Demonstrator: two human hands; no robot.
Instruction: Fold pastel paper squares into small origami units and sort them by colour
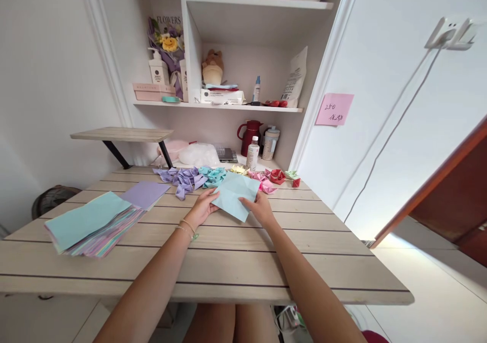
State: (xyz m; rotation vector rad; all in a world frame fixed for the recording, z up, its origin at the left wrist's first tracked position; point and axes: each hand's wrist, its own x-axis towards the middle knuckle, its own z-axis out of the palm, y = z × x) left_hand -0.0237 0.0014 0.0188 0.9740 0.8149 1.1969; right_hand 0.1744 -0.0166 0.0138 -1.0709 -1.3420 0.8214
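Observation:
A light blue sheet of paper (234,196) is held up between my two hands, tilted above the slatted table. My left hand (204,208) grips its left edge, thumb on top and fingers underneath. On the right edge, my right hand (261,208) pinches it with the thumb across the front; its other fingers are mostly hidden behind. Beyond the sheet lies a row of folded paper pieces: purple ones (185,180), teal ones (212,176), pink ones (267,183) and red ones (277,176). To the left rests a fanned stack of coloured paper (89,221), with a purple sheet (146,195) beside it.
A small raised shelf (122,134) stands at the table's back left. A clear bottle (252,152), a red jug (250,137) and a tumbler (270,143) are behind the folded pieces. The table's front edge (323,296) is near my legs.

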